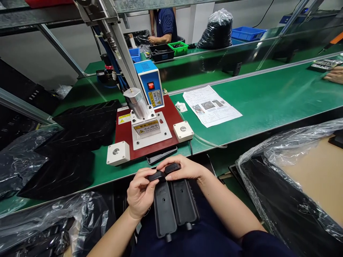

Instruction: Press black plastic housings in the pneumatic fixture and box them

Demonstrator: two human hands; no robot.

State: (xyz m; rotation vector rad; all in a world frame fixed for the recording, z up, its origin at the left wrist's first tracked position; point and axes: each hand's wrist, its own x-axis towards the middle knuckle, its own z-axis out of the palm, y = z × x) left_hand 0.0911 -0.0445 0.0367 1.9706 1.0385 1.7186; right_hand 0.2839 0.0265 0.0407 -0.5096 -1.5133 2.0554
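Note:
Two long, shallow black plastic housings lie side by side over my lap, the left housing (164, 210) and the right housing (184, 203). Each has a small hole and a short round stub at its near end. My left hand (140, 194) pinches a small black plastic piece (157, 175) at the far end of the left housing. Between the thumb and fingers of my right hand (186, 168) is a similar black piece (172, 167) by the right housing's far end. Whether these pieces are joined to the housings, I cannot tell.
A press (139, 107) on a red base stands ahead, with white button boxes (116, 152) at its front corners. Another black housing (162, 155) lies before it. Black trays (66, 171) are left, printed sheets (213, 106) right, and a plastic-lined box (316, 178) far right. Co-workers' hands are beyond.

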